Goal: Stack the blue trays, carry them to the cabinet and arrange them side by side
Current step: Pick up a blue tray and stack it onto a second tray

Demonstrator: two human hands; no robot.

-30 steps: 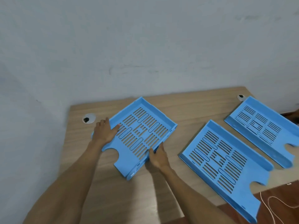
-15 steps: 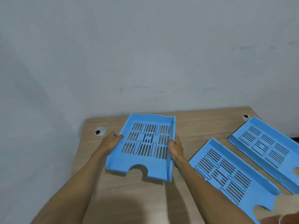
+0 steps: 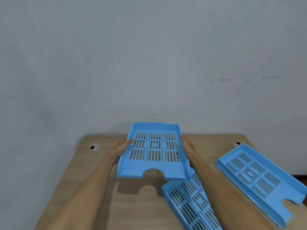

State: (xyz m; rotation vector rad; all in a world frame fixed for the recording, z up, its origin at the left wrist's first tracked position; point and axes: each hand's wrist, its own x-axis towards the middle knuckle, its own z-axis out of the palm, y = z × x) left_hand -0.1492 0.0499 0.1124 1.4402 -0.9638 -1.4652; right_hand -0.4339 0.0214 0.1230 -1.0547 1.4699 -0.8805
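Note:
I hold a blue slotted tray [image 3: 153, 170] in the air above the wooden desk [image 3: 93, 188], its notch toward me. My left hand [image 3: 122, 147] grips its left wall and my right hand [image 3: 187, 146] grips its right wall. Its shadow falls on the desk below. A second blue tray [image 3: 191, 203] lies flat on the desk under my right forearm, partly hidden by it. A third blue tray [image 3: 259, 178] lies at the right end of the desk, angled, notch toward the near right.
A plain grey wall stands right behind the desk. Two cable holes sit near the desk's back edge, the left cable hole [image 3: 94, 147] and the right cable hole [image 3: 238, 143]. The desk's left edge runs diagonally down to the lower left.
The tray has been lifted off the desk, turned square to me and moved right, toward the middle tray. Both hands stay on its sides.

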